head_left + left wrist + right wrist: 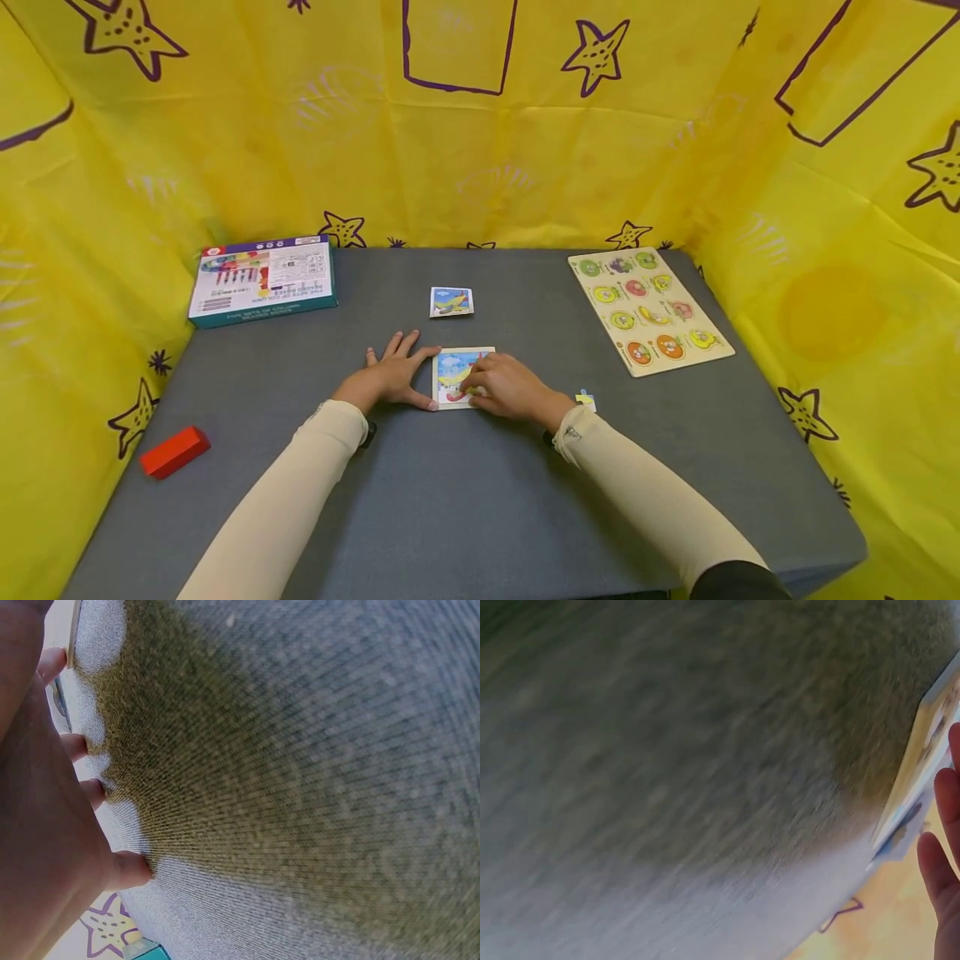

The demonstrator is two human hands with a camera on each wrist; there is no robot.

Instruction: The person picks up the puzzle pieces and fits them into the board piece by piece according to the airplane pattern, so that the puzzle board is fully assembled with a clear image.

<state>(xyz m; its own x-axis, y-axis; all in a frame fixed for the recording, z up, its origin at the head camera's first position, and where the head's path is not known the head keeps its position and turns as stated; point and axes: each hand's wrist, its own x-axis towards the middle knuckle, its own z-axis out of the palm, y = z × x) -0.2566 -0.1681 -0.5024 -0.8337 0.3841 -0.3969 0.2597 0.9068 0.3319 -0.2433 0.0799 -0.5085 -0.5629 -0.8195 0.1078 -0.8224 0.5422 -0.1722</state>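
Note:
A small square jigsaw puzzle (453, 367) in a pale wooden frame lies on the table in front of me. My left hand (386, 379) spreads its fingers on the cloth at the left of the frame, thumb and index finger at its left corners. From the right, my right hand (513, 387) reaches over the puzzle, thumb and index finger pinching a jigsaw piece at its lower middle; the hand covers most of that piece and the puzzle's right side. The right wrist view shows its other fingers (936, 870) held apart beside the frame.
A loose jigsaw piece (586, 401) lies right of the right hand. Behind the puzzle is a picture card (452, 302). A fruit board (651, 310) lies at back right, a boxed set (264, 282) at back left, a red block (175, 452) at front left. Yellow cloth (480, 167) walls the table.

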